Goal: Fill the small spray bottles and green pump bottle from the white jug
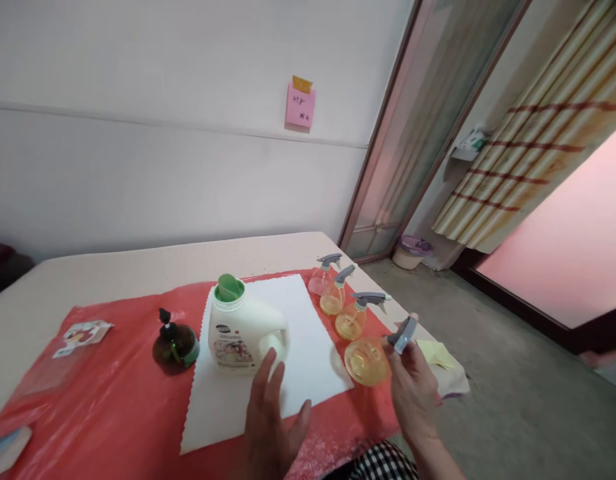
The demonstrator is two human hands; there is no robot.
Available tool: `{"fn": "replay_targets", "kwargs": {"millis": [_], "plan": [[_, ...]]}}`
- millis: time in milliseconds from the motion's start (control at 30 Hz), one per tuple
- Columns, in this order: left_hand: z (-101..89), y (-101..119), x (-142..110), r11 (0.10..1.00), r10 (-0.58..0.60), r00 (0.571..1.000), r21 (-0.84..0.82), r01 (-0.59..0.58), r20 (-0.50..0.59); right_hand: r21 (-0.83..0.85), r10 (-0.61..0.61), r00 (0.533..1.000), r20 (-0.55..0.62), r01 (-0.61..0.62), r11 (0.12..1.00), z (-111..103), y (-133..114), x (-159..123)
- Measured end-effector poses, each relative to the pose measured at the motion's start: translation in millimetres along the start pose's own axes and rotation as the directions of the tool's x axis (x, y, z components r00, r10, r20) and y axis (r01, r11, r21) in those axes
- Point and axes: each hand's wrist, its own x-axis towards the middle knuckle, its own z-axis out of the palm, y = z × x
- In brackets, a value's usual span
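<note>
My right hand [413, 387] is wrapped round the neck of a clear spray bottle [367, 362] with yellow liquid in it. The bottle is tipped over, its base towards the left and its grey trigger head at my fingers. With fingers spread and nothing in them, my left hand [273, 417] is in front of a large white jug [243, 333] with a green spout in its open mouth. Whether it touches the jug's handle I cannot tell. The jug stands upright on a white mat [308, 360] with a scalloped edge.
Several more spray bottles [351, 325] with grey heads stand along the right. A dark pump bottle [175, 348] is left of the jug. Red plastic sheet [123, 400] covers the table. A yellow pad [435, 353] lies by the right edge; a bin [411, 252] stands on the floor.
</note>
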Motion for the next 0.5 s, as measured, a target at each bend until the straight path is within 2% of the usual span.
{"fn": "replay_targets", "kwargs": {"millis": [100,200,367,433,500], "plan": [[2.9,9,-6,0.999,0.006,0.996,-0.046,-0.002,0.085,0.176,0.016,0.993,0.115,-0.036,0.984,6,-40,-18],[6.8,19,-8,0.989,-0.014,0.997,-0.149,0.026,0.081,0.292,0.046,0.966,0.254,-0.122,0.949,22,-71,-40],[8.8,29,-5,0.932,-0.162,0.983,-0.340,0.125,-0.081,0.388,0.075,0.918,0.390,-0.238,0.890,41,-90,-59],[7.2,31,-5,0.879,-0.232,0.971,-0.438,0.187,-0.051,0.411,0.062,0.908,0.414,-0.247,0.878,42,-94,-58],[5.4,32,-5,0.774,-0.324,0.945,-0.560,0.295,0.049,0.421,0.054,0.903,0.426,-0.251,0.872,43,-99,-56]]}}
